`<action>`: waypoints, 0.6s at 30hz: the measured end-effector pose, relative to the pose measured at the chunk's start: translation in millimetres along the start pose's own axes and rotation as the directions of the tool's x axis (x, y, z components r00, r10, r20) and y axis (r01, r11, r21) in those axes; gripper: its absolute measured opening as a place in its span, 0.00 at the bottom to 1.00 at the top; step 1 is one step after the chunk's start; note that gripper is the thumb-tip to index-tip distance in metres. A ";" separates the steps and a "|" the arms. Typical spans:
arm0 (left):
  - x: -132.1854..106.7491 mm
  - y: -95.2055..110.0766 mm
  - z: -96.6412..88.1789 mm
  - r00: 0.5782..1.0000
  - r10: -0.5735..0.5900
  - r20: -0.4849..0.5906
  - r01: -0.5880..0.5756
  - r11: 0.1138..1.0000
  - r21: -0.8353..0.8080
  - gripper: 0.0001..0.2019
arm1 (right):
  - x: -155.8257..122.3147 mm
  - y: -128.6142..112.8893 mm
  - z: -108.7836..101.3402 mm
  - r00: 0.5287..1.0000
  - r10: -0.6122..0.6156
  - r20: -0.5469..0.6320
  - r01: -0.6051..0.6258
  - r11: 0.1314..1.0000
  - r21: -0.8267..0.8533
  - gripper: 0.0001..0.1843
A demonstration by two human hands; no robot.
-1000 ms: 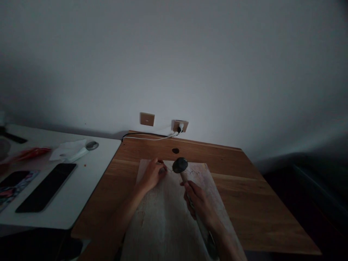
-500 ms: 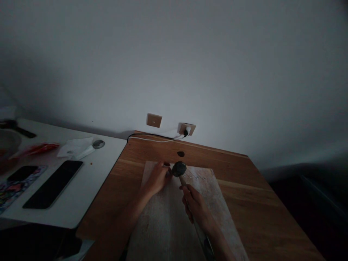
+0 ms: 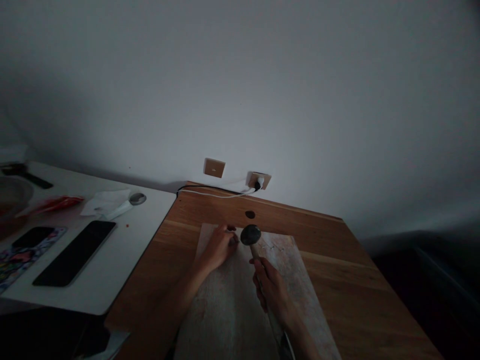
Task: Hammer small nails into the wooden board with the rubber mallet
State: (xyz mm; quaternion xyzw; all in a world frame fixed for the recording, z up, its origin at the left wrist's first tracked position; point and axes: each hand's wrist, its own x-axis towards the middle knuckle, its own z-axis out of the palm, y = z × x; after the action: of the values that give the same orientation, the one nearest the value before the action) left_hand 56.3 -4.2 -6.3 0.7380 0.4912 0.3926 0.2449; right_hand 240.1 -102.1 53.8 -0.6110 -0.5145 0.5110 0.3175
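Note:
My right hand [image 3: 270, 286] is wrapped round the pale handle of a hammer [image 3: 250, 234], whose dark, rounded head is raised toward the far end of a worn board [image 3: 221, 320]. Just left of the head, my left hand [image 3: 222, 246] rests at the board's far part with thumb and fingertips pinched together. Whatever lies between those fingertips is too small and dim to make out. Several small thin bits, perhaps nails [image 3: 273, 246], show on the board to the right of the hammer head.
The board lies on a wooden tabletop [image 3: 352, 285] with a round hole [image 3: 250, 214]. Cables run to a wall socket [image 3: 258, 180]. On the white table [image 3: 93, 295] at left are a dark phone [image 3: 75, 254], a patterned item [image 3: 18, 257], a tape roll [image 3: 137, 198] and a bowl [image 3: 26, 187].
The hammer head has shifted slightly right, away from my left fingers, and tilted a little. My left hand stays in nearly the same place, still pinched. The view has shifted slightly.

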 end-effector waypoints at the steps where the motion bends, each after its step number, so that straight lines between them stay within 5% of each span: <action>1: 0.1 -0.5 0.6 1.000 -0.005 -0.003 0.005 1.000 0.001 0.10 | -0.1 -0.2 0.6 1.000 0.002 0.000 -0.002 1.000 -0.005 0.29; 18: 1.0 6.5 -5.0 1.000 0.006 0.022 -0.006 1.000 -0.006 0.13 | -1.4 -3.1 3.6 1.000 0.017 0.015 -0.016 0.999 -0.032 0.32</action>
State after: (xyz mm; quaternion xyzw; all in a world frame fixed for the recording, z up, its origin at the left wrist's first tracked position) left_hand 55.8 -6.0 1.7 0.7430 0.4851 0.3866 0.2511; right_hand 235.8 -103.0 56.1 -0.6162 -0.5202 0.5100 0.2994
